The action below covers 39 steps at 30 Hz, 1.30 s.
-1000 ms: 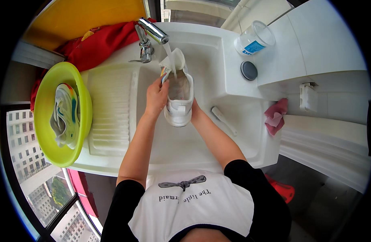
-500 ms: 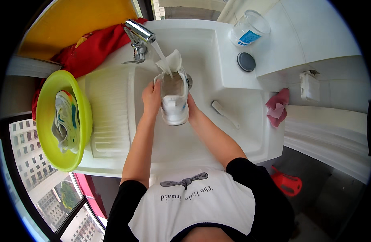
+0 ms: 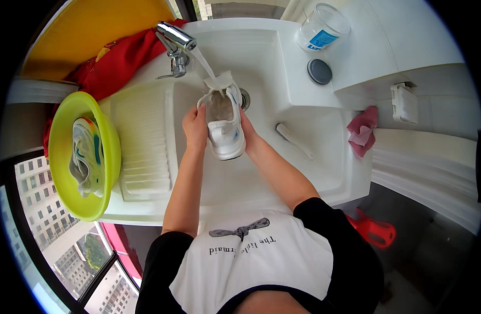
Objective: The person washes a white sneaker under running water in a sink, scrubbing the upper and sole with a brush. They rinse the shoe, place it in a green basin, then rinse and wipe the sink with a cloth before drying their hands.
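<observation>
A white sneaker [image 3: 227, 137] is held between my two hands over the sink basin, its heel toward me and its opening facing up. My left hand [image 3: 195, 125] grips its left side, thumb near the collar. On the other side my right hand [image 3: 248, 131] is closed round it, with the fingers partly hidden beneath. Water from the chrome faucet [image 3: 176, 36] runs into the shoe by the tongue. Just beyond the sneaker the metal drain [image 3: 244, 98] partly shows. A white-handled scrub brush [image 3: 294, 140] lies in the basin to the right.
A ribbed washboard [image 3: 146, 141] forms the sink's left side. Beside it, a lime-green basin [image 3: 115, 152] holds another light sneaker [image 3: 87, 157]. On the right ledge are a clear plastic jar [image 3: 324, 26], a dark grey lid [image 3: 319, 71] and a pink cloth [image 3: 362, 131]. Red cloth [image 3: 120, 63] lies behind the faucet.
The sneaker in my hands has tilted slightly, showing more of its right side. Water still runs into it. The whole view has shifted a little.
</observation>
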### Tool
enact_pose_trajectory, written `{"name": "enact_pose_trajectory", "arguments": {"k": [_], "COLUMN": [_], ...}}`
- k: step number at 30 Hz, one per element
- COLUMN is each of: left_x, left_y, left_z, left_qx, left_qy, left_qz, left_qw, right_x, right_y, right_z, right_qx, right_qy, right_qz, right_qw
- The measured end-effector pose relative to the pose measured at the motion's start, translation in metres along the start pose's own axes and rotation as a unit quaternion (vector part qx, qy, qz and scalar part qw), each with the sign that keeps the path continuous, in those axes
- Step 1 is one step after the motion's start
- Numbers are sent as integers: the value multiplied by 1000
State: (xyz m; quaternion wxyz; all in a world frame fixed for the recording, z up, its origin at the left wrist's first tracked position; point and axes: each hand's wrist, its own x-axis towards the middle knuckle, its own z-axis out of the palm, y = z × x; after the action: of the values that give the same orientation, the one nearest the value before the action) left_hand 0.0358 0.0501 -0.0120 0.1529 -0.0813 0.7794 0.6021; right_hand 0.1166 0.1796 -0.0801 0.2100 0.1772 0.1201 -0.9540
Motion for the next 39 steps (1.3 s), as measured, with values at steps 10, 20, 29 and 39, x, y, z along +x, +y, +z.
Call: {"name": "enact_pose_trajectory", "arguments": {"k": [10,20,29,39], "left_x": [-5,3,33,37], "left_y": [-3,-11,10,-36], "left_z": [6,-6,6,26], "left_qx": [-109,-217,-250,252], "left_qy": [19,-98,-158,-86], "left_qz": [94,102,15,79], "left_qw": [989,966,955,961], "right_x": [22,14,38,23], "right_y": [-28,-63,-94,-100], "right_z": [8,20,19,37], "right_qx": [-95,-137,-249,-430], "right_qy": [22,-4,15,117], "right_qz": [-91,-107,-272,-305], "right_qw": [991,985,929,842]}}
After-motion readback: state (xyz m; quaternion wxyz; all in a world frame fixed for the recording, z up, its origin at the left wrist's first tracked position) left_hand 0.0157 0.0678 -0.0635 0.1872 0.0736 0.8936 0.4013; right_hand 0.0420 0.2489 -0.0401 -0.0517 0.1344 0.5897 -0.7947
